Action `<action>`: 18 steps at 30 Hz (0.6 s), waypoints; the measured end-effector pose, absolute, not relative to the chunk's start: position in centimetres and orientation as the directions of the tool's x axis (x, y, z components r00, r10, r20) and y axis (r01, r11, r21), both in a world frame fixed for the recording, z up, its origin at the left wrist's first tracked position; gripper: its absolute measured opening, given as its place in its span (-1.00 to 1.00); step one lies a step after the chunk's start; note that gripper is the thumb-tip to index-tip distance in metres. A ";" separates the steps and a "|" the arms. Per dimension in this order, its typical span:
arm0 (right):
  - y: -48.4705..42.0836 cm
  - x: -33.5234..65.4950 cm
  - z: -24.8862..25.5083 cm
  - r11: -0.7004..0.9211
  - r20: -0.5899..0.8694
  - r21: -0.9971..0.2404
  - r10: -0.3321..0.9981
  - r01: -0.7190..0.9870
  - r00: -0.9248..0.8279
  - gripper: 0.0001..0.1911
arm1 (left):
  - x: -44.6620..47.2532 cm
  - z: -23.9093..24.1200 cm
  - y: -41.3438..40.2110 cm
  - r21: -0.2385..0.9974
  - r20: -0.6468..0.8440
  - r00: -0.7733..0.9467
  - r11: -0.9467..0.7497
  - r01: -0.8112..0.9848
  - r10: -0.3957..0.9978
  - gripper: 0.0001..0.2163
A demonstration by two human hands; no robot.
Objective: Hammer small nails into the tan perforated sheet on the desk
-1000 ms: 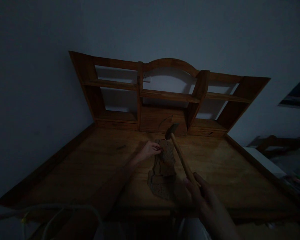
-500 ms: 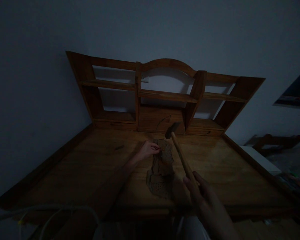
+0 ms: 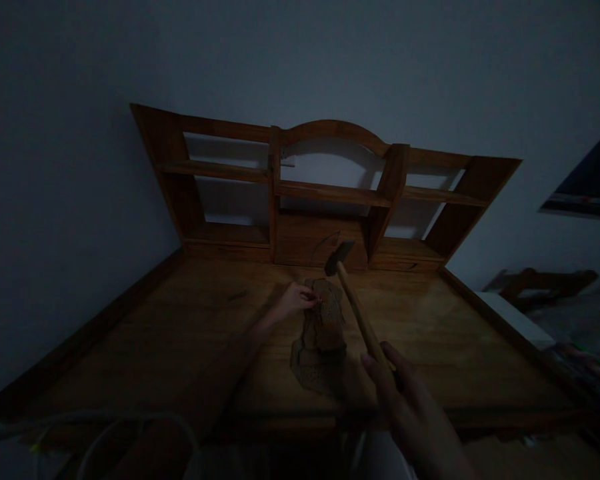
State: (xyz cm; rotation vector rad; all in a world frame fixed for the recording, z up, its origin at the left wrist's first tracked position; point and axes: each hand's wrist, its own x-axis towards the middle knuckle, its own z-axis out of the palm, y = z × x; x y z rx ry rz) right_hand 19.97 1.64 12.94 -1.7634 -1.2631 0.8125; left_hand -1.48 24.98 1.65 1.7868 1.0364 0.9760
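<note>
The scene is dim. My right hand (image 3: 405, 393) is closed round the wooden handle of a hammer (image 3: 356, 307), whose dark head hangs just above the far end of a rough, irregular brown piece (image 3: 320, 337) lying on the wooden desk (image 3: 180, 333). My left hand (image 3: 296, 300) rests at the left edge of that piece's far end, fingers pinched together on something too small to make out, near the hammer head.
A wooden shelf unit (image 3: 325, 193) with open compartments stands at the back of the desk against a pale wall. Pale cables (image 3: 105, 433) loop at the near left. A dark wooden frame (image 3: 540, 283) lies on the floor at right.
The view has drifted slightly, so everything sits a little further left. The hammer and both hands keep nearly the same pose over the brown piece.
</note>
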 end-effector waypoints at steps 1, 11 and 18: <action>1.6 20.0 13.2 -0.172 -0.035 -0.881 0.953 0.441 0.301 -0.25 | -1.5 1.6 25.0 0.913 0.205 0.350 -0.307 0.267 0.914 -0.76; 1.5 19.8 12.5 -0.177 -0.050 -0.885 0.956 0.432 0.290 -0.28 | -1.4 1.8 24.7 0.941 0.176 0.346 -0.261 0.214 0.921 -0.72; 2.5 20.3 11.3 -0.184 -0.116 -0.876 0.978 0.445 0.176 -0.22 | -1.6 2.1 24.5 0.918 0.194 0.363 -0.299 0.261 0.911 -0.72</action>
